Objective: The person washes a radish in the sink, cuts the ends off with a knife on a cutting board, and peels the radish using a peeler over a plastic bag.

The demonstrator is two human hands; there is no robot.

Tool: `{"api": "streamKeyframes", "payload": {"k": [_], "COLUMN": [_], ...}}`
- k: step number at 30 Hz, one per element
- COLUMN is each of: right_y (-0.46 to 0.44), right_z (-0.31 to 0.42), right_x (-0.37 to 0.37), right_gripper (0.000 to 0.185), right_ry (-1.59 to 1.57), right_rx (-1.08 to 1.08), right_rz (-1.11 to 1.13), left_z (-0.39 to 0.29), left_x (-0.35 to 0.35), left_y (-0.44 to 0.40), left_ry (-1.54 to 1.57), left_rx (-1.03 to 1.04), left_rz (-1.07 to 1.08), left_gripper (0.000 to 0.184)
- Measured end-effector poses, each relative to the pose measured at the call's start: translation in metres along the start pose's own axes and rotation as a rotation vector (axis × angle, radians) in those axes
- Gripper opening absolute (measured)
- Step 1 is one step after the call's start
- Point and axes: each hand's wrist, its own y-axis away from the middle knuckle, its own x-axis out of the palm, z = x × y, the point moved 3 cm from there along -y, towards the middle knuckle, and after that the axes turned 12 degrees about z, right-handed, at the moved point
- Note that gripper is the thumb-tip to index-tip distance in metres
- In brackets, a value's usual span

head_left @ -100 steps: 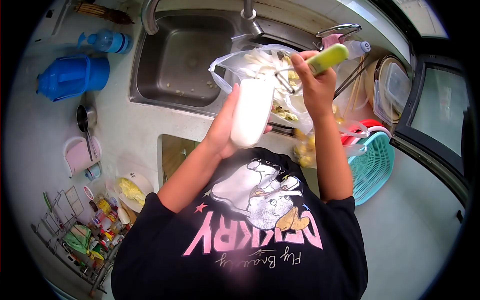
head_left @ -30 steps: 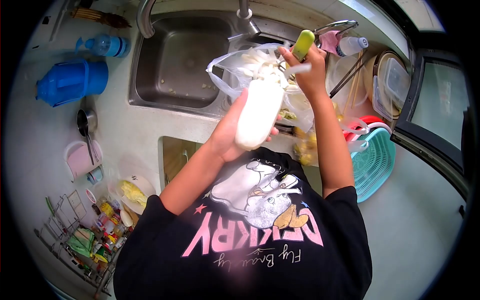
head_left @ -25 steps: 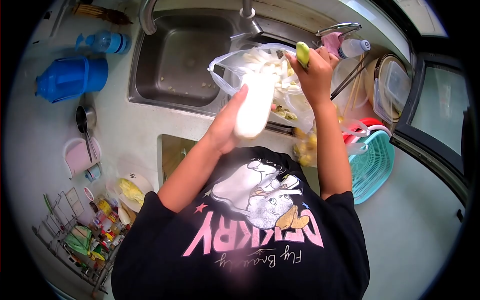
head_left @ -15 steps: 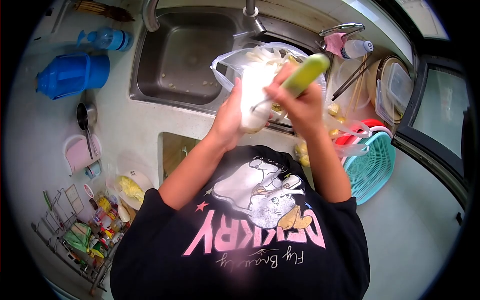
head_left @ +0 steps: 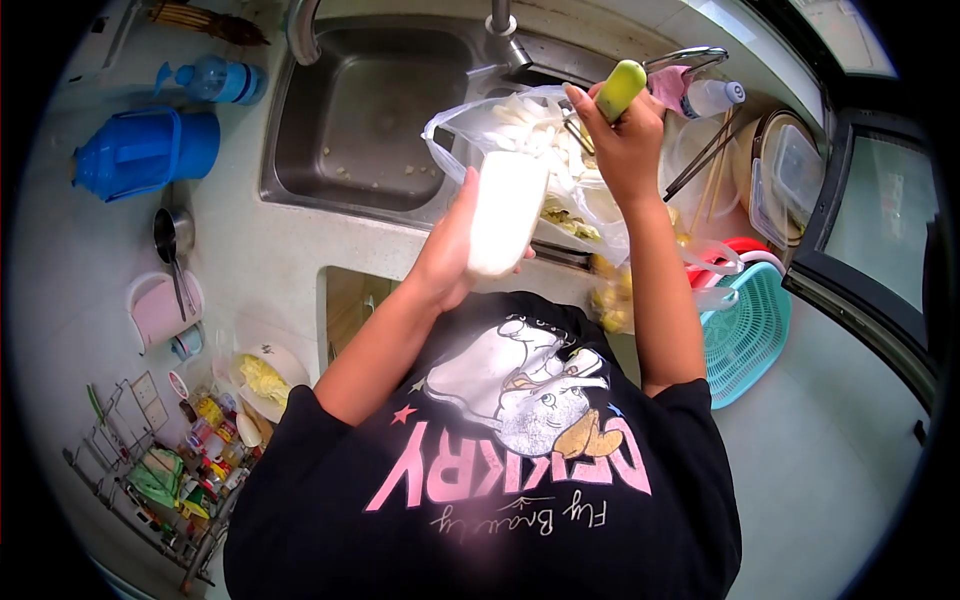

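My left hand is wrapped round a thick, white peeled radish, held tilted in front of my chest. In my right hand is a peeler with a green handle; its metal head shows below the fingers, apart from the radish. Beyond the radish, a clear plastic bag lies open over the right side of the sink, with white peelings heaped in it. Some yellowish scraps lie nearer me, beneath my right forearm.
At the left is the steel sink basin with small bits in it, under a tap. A blue jug stands farther left. Right of my arm are a turquoise basket, dark chopsticks and plastic containers.
My right hand has lifted away from the radish with the peeler, moving up and to the right over the bag. The radish stays in my left hand, its white face now uncovered.
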Motion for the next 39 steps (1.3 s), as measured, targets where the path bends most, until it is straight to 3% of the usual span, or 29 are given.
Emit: {"api": "streamKeyframes", "payload": {"k": [4, 7, 9, 11, 13, 19, 21, 23, 24, 27, 29, 30, 31, 32, 33, 37, 38, 39], "right_y": [0.011, 0.034, 0.049, 0.058, 0.059, 0.023, 0.013, 0.008, 0.005, 0.011, 0.013, 0.019, 0.02, 0.019, 0.021, 0.023, 0.026, 0.033], "right_z": [0.023, 0.047, 0.069, 0.082, 0.074, 0.024, 0.011, 0.009, 0.014, -0.002, -0.041, -0.046, -0.037, -0.027, -0.016, 0.005, 0.009, 0.013], "right_x": [-0.021, -0.015, -0.003, 0.009, 0.016, 0.019, 0.025, 0.029, 0.029, 0.041, 0.044, 0.04, 0.032, 0.023, 0.018, -0.002, -0.01, -0.013], "right_gripper": [0.021, 0.017, 0.015, 0.017, 0.019, 0.026, 0.029, 0.029, 0.029, 0.032, 0.033, 0.031, 0.031, 0.03, 0.03, 0.025, 0.023, 0.02], "right_ry": [0.243, -0.705, -0.916, -0.738, -0.753, -0.787, -0.506, -0.208, -0.227, -0.545, -0.194, -0.276, -0.125, 0.022, 0.17, 0.221, 0.091, -0.125], "right_rx": [-0.176, 0.355, 0.265, 0.117, 0.315, 0.434, 0.415, 0.053, 0.01, 0.335, 0.232, 0.355, 0.22, 0.083, -0.051, -0.057, -0.01, 0.211], "right_rz": [-0.028, 0.088, 0.269, 0.427, 0.428, 0.214, 0.239, 0.154, 0.161, 0.219, 0.153, 0.15, 0.131, 0.117, 0.103, -0.078, -0.171, -0.183], "left_z": [0.002, 0.007, 0.008, 0.007, 0.007, 0.008, 0.012, 0.015, 0.016, 0.016, 0.012, 0.007, 0.004, 0.006, 0.007, 0.004, 0.004, 0.005], "left_x": [0.003, 0.0, 0.005, 0.012, 0.019, 0.008, 0.003, -0.003, -0.006, -0.014, -0.006, 0.008, 0.018, 0.014, 0.014, 0.014, 0.011, 0.008], "left_y": [-0.001, -0.008, -0.009, -0.009, -0.008, -0.001, -0.004, -0.004, -0.005, -0.005, 0.003, 0.008, 0.011, 0.011, 0.01, -0.003, -0.004, -0.004], "left_ry": [0.044, 0.129, 0.188, 0.258, 0.338, 0.153, 0.216, 0.182, 0.169, 0.175, 0.099, 0.113, 0.132, 0.201, 0.188, 0.134, 0.125, 0.118], "left_rx": [-0.027, -0.009, 0.009, 0.016, 0.009, 0.034, 0.008, -0.009, -0.016, -0.054, -0.059, -0.057, -0.052, -0.047, -0.045, -0.033, -0.044, -0.056], "left_rz": [-0.057, -0.032, -0.05, -0.045, -0.017, 0.048, 0.007, 0.001, -0.001, 0.006, 0.069, 0.087, 0.097, 0.248, 0.186, 0.069, 0.069, 0.066], "left_gripper": [0.064, 0.062, 0.061, 0.06, 0.059, 0.059, 0.06, 0.06, 0.061, 0.063, 0.065, 0.065, 0.065, 0.062, 0.061, 0.059, 0.06, 0.061]}}
